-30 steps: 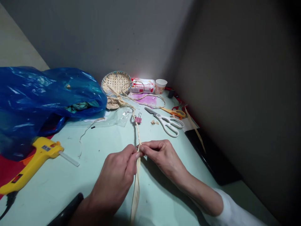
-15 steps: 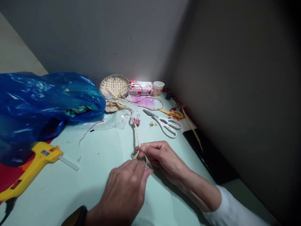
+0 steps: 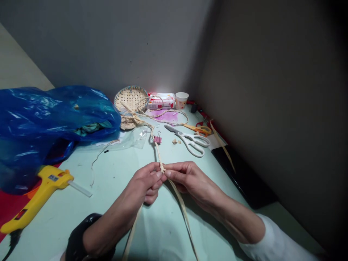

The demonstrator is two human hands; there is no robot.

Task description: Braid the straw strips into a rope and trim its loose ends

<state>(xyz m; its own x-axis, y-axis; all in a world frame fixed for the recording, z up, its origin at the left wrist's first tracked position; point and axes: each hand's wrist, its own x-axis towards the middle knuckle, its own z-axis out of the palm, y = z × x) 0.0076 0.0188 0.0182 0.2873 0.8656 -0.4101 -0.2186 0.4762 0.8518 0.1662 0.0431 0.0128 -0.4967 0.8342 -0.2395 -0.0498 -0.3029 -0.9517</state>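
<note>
At the near middle of the pale green table (image 3: 108, 203), I pinch the twisted straw cord (image 3: 158, 154) between the thumb and fingers of my left hand (image 3: 148, 183), while my right hand (image 3: 187, 175) pinches it just beside, thumb against forefinger. From my grip one flat strand (image 3: 182, 206) hangs toward the near right and a second strand (image 3: 132, 232) shows at the near left, and the cord runs far past a pink clip (image 3: 157, 140), left of the white-handled scissors (image 3: 196, 146).
</note>
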